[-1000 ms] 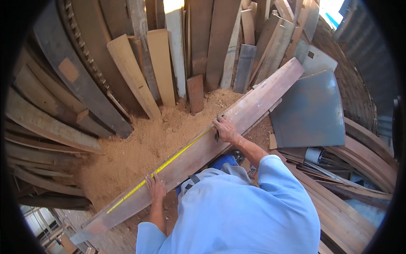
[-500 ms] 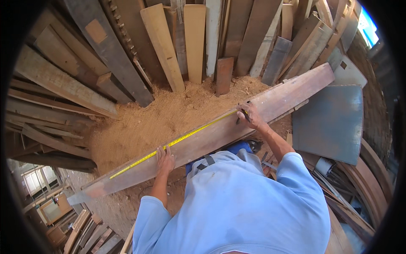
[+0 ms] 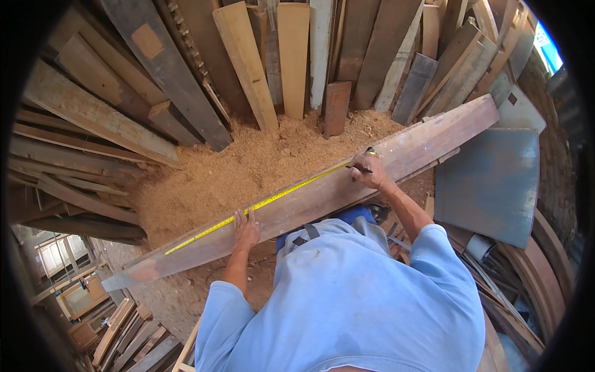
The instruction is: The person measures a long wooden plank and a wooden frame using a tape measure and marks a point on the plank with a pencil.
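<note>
A long, worn wooden board (image 3: 310,200) lies slantwise in front of me, rising to the right. Along its far edge stretches a yellow tape measure blade (image 3: 291,190). My left hand (image 3: 246,230) rests on the board with fingers extended, the tips on the blade. Farther right, my right hand (image 3: 370,175) is closed around a slim dark pen or pencil (image 3: 358,168), lying nearly level over the board at the blade's right end. A small dark and yellow part, perhaps the tape's case, shows just beyond these fingers; most of it is hidden.
Sawdust (image 3: 204,186) is heaped beyond the board. Planks (image 3: 293,62) lean upright along the back and left. A grey-blue panel (image 3: 486,180) stands at the right, above curved timber pieces (image 3: 539,266). Short offcuts (image 3: 139,341) lie at the lower left.
The pen in my right hand has turned from pointing steeply to lying nearly level. My left hand stays on the blade. The whole view has shifted slightly.
</note>
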The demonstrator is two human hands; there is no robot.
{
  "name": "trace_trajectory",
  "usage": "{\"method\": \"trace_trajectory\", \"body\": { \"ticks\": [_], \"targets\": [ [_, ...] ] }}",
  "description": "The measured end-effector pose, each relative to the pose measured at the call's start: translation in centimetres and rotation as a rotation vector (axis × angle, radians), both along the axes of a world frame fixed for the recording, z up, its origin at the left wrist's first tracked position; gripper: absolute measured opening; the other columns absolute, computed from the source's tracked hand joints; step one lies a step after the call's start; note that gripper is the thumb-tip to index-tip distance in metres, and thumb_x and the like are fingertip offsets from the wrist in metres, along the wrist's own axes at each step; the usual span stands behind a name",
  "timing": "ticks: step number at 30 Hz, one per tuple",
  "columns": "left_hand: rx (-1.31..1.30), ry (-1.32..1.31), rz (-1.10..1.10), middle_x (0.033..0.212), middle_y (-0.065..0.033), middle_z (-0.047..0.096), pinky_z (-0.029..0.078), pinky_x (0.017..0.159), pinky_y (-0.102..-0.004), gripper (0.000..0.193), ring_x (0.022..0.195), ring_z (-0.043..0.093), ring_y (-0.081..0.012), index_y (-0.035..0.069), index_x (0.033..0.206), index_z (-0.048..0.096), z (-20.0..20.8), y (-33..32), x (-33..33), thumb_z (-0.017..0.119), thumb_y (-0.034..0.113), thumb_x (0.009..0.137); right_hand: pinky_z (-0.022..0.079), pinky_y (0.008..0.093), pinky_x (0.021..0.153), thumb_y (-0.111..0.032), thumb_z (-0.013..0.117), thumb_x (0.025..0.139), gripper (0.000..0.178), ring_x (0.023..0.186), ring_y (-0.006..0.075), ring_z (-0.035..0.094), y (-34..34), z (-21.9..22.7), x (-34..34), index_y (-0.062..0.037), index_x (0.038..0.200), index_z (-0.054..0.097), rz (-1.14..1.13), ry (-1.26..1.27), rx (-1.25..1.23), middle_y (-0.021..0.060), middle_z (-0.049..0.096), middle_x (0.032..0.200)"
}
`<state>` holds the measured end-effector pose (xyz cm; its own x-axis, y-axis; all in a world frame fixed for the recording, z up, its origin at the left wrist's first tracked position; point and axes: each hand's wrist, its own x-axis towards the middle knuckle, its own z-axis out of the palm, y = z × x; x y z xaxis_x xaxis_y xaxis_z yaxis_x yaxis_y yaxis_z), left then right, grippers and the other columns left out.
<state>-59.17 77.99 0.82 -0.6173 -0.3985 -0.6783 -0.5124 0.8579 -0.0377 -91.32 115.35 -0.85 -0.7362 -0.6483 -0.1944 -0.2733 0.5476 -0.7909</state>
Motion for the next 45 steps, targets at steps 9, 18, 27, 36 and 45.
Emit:
{"method": "trace_trajectory", "body": {
  "ticks": [9, 18, 27, 36, 45],
  "targets": [
    [0.010, -0.008, 0.004, 0.161, -0.0338, 0.015, 0.009, 0.125, -0.0501, 0.069, 0.152, 0.011, -0.0466, 0.005, 0.158, 0.027, 0.2, -0.1, -0.1, 0.051, 0.029, 0.098, 0.041, 0.0483, 0.093, -0.025, 0.066, 0.078, 0.020, 0.092, 0.0292, 0.061, -0.5, 0.3, 0.2, -0.0143, 0.096, 0.069, 0.048, 0.152, 0.106, 0.0041, 0.071, 0.084],
    [0.024, -0.012, 0.013, 0.161, -0.0338, 0.014, 0.009, 0.125, -0.0505, 0.069, 0.152, 0.010, -0.0466, 0.005, 0.158, 0.026, 0.6, 0.0, -0.3, 0.050, 0.029, 0.098, 0.043, 0.0497, 0.086, -0.022, 0.068, 0.076, 0.013, 0.089, 0.0295, 0.062, -0.8, -1.1, 0.6, -0.0181, 0.088, 0.066, -0.018, 0.208, 0.057, 0.0035, 0.067, 0.082],
    [0.019, -0.012, 0.013, 0.162, -0.0323, 0.014, 0.009, 0.125, -0.0507, 0.069, 0.152, 0.009, -0.0459, 0.006, 0.158, 0.025, 0.2, -0.1, 0.0, 0.050, 0.030, 0.098, 0.043, 0.0507, 0.078, -0.019, 0.069, 0.073, 0.010, 0.086, 0.0315, 0.061, -1.0, -1.6, 0.8, -0.0179, 0.081, 0.064, -0.019, 0.283, 0.023, 0.0048, 0.065, 0.077],
    [0.026, -0.001, 0.011, 0.162, -0.0321, 0.013, 0.008, 0.125, -0.0505, 0.070, 0.153, 0.009, -0.0454, 0.006, 0.158, 0.025, 0.6, 0.0, -0.4, 0.050, 0.030, 0.098, 0.043, 0.0523, 0.092, -0.020, 0.067, 0.081, 0.016, 0.097, 0.0360, 0.062, -0.8, -1.0, -0.6, -0.0119, 0.094, 0.070, 0.000, 0.012, 0.023, 0.0120, 0.071, 0.090],
    [0.002, 0.006, 0.005, 0.163, -0.0316, 0.011, 0.006, 0.125, -0.0492, 0.071, 0.153, 0.008, -0.0438, 0.007, 0.159, 0.023, -0.2, 0.1, 0.3, 0.049, 0.033, 0.099, 0.043, 0.0510, 0.101, -0.021, 0.071, 0.082, 0.058, 0.120, 0.0429, 0.053, -0.2, 2.0, 0.9, -0.0086, 0.136, 0.053, 0.240, 0.496, 0.325, 0.0186, 0.055, 0.138]
  ]
}}
